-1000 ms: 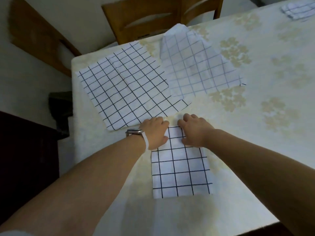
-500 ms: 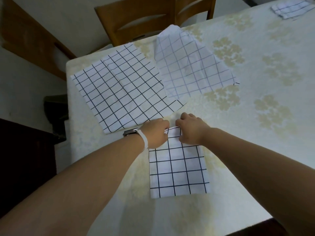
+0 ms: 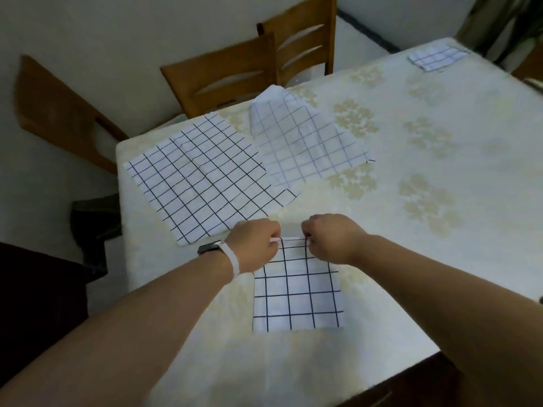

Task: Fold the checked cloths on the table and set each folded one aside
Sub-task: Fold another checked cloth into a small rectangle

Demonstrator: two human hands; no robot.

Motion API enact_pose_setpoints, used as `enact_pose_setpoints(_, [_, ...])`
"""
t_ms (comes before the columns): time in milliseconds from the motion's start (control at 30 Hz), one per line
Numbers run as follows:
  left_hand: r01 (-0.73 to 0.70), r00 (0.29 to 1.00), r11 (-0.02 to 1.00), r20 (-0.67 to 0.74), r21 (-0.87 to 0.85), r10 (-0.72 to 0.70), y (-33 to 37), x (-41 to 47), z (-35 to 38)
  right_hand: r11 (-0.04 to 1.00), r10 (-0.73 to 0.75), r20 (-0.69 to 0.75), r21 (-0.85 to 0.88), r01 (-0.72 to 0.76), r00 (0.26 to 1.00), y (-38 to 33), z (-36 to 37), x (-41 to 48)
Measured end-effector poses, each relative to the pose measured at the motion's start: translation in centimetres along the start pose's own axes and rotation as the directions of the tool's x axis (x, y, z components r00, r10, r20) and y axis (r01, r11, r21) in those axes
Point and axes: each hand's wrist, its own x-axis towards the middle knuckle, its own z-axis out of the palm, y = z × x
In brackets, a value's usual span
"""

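While our left hand [image 3: 254,245] and right hand [image 3: 332,237] pinch the twelve-o'clock edge of the half-folded cloth [image 3: 296,292], its long axis runs toward six o'clock, equally near both.

text: none legible | labels: none | numbers: none

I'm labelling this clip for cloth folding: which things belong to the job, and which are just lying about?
Job: part-folded cloth, far edge pinched by left hand and right hand; black-checked cloth, flat; blue-checked cloth, unfolded; finished cloth at far corner.
Lying about: wooden chairs; wrist strap.
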Motion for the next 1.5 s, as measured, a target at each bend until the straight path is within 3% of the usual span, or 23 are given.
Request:
enact_pose_setpoints(200, [-0.210, 0.976, 0.976, -0.041, 0.051, 0.212, 0.6, -4.1, 1.8, 0.997, -0.067, -0.040, -0.042, 0.065, 0.997, -0.9, 1.3, -5.3])
enact_pose_setpoints(467, [-0.353, 0.933, 0.916, 0.005, 0.192, 0.359, -0.2, -7.6, 6.6, 0.988, -0.153, -0.118, -0.056, 0.147, 0.981, -1.4, 7.3, -10.3])
enact_pose_setpoints(733, [-0.340, 0.941, 0.885, 0.121, 0.318, 0.317, -0.9, -9.2, 11.2, 0.978, -0.192, -0.079, -0.093, 0.185, 0.978, -2.7, 11.7, -11.8])
enact_pose_setpoints(1033, [-0.213, 0.977, 0.934, 0.076, 0.286, 0.199, -1.4, -10.0, 12.7, 0.979, -0.202, -0.072, -0.033, 0.200, 0.977, -3.3, 14.5, -12.0])
enact_pose_setpoints(1333, [-0.236, 0.969, 0.955, -0.037, 0.179, 0.246, -0.3, -7.7, 11.5, 0.996, 0.040, -0.278, 0.089, -0.016, 0.960, -2.2, 12.4, -9.7])
enact_pose_setpoints(1500, [-0.294, 0.955, 0.937, 0.085, 0.187, 0.283, 0.3, -5.7, 12.3, 0.992, 0.116, -0.205, 0.068, -0.104, 0.972, -2.0, 12.5, -8.2])
